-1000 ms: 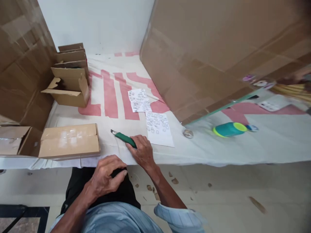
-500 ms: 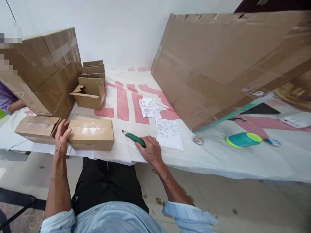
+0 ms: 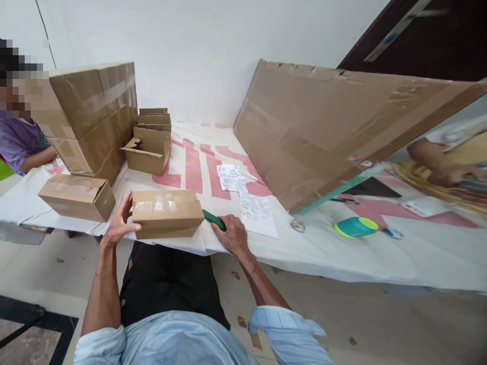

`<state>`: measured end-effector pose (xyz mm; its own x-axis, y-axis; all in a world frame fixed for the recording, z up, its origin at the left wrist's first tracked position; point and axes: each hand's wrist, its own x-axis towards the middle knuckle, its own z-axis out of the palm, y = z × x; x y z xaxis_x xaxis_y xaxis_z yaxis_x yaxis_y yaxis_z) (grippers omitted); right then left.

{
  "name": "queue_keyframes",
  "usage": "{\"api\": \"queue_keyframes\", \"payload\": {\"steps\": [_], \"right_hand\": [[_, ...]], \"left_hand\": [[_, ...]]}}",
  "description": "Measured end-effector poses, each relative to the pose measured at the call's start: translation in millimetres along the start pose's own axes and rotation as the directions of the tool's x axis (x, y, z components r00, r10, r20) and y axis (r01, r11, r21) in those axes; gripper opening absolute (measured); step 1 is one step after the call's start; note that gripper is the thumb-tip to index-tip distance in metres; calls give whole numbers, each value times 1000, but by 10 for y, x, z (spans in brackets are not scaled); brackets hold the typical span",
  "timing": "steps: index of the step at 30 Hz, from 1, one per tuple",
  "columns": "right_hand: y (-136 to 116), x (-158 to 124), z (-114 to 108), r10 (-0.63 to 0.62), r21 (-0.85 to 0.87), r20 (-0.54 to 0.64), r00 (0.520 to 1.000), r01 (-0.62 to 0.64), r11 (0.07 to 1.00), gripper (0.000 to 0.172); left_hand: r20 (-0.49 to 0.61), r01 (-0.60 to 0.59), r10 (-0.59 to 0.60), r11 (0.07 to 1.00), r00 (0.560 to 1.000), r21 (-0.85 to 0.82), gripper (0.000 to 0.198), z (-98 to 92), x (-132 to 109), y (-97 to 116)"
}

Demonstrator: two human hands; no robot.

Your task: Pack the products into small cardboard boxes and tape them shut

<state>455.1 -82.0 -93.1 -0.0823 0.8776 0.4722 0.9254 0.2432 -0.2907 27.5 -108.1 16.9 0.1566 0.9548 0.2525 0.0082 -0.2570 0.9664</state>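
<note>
On the surface (image 3: 323, 257), the taped box (image 3: 167, 218) lies long axis left to right. The left hand (image 3: 115, 231), nearer, spreads wide at its left end; the right hand (image 3: 235, 236), beyond its right end, grips the green knife (image 3: 214, 219).

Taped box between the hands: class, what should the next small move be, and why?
Probably the right hand should draw the green knife back, because the taped box hides its front end and the left hand is at the box's left end.
</note>
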Motion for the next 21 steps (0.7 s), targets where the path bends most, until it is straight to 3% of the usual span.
{"api": "queue_keyframes", "payload": {"steps": [5,12,21], "right_hand": [[2,3,29,22,-26,20,1000,-21,999,23],[-50,10,34,32,-33,4,999,-32,999,21],[-87,28,8,37,-18,-3,999,-37,999,19]], "left_hand": [[79,94,-102,991,992,97,141,79,-130,40],[57,133,-141,982,988,131,140,114,-155,95],[18,127,-130,983,991,133,124,131,-143,184]]}}
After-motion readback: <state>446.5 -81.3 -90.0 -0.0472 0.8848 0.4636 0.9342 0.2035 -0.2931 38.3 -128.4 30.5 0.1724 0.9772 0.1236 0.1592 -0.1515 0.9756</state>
